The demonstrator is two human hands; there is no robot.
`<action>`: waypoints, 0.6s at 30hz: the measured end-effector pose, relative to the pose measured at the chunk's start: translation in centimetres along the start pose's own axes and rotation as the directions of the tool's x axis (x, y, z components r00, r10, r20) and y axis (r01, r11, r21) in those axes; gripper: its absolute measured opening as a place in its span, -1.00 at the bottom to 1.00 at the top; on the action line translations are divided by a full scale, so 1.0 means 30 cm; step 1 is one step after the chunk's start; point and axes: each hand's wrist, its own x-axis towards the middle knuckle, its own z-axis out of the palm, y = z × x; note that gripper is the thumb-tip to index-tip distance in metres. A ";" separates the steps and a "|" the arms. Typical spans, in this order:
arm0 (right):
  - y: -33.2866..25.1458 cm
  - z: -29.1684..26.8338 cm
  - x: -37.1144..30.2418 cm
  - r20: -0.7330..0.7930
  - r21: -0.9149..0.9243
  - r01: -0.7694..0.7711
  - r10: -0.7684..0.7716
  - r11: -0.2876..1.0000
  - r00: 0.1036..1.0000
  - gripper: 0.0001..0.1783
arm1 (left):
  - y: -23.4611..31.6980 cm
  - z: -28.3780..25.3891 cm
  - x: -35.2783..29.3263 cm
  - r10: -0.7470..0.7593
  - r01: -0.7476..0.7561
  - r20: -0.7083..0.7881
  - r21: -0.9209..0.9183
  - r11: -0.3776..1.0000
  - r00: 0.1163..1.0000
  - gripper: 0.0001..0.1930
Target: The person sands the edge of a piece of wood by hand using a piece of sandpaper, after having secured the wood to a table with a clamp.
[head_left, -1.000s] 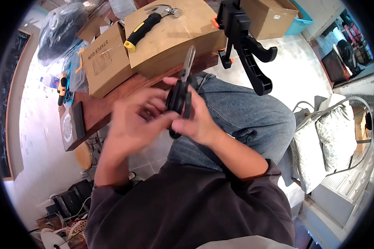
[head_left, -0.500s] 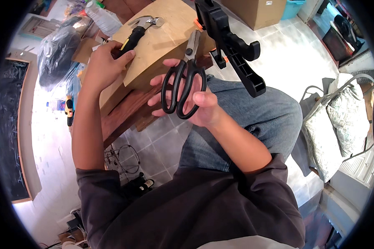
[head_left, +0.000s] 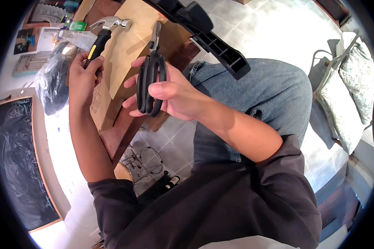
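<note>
My left hand (head_left: 86, 74) is closed round the lower handle of a claw hammer (head_left: 99, 45), which is black and yellow with a bright steel head pointing away from me. The hammer is over the far left edge of a tan cardboard box (head_left: 133, 35); whether it rests there I cannot tell. My right hand (head_left: 174, 91) holds a pair of scissors (head_left: 151, 81) with large black handle loops. The thumb presses on the loops while the other fingers spread behind them. Together and pointing away from me, the blades stand in front of the box.
A ribbed black plastic bracket (head_left: 222, 52) juts in above my jeans-covered knee (head_left: 262, 91). Under the box is a dark red wooden surface (head_left: 119, 130). Bagged things (head_left: 54, 83) lie beyond my left hand, a blackboard (head_left: 23, 157) at far left, patterned cushions (head_left: 340, 95) at right.
The view has shifted. The scissors' handle loops, spread apart before, have come together and turned more edge-on. My left fingers now wrap further round the hammer handle, and the hammer stands more upright.
</note>
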 end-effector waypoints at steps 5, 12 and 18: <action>0.021 0.013 0.011 -0.006 0.064 0.007 -0.006 0.998 1.000 -0.20 | 0.039 0.009 -0.020 0.138 -0.136 -0.077 0.028 0.990 0.987 -0.69; 0.032 0.022 0.016 -0.006 0.070 -0.010 0.011 0.997 1.000 -0.21 | 0.079 0.002 -0.024 0.184 -0.170 -0.088 0.149 0.974 0.979 -0.62; 0.035 0.012 0.010 0.038 0.135 0.024 -0.029 0.991 0.999 -0.19 | 0.067 0.054 -0.088 0.287 -0.267 -0.199 0.118 0.956 0.937 -0.62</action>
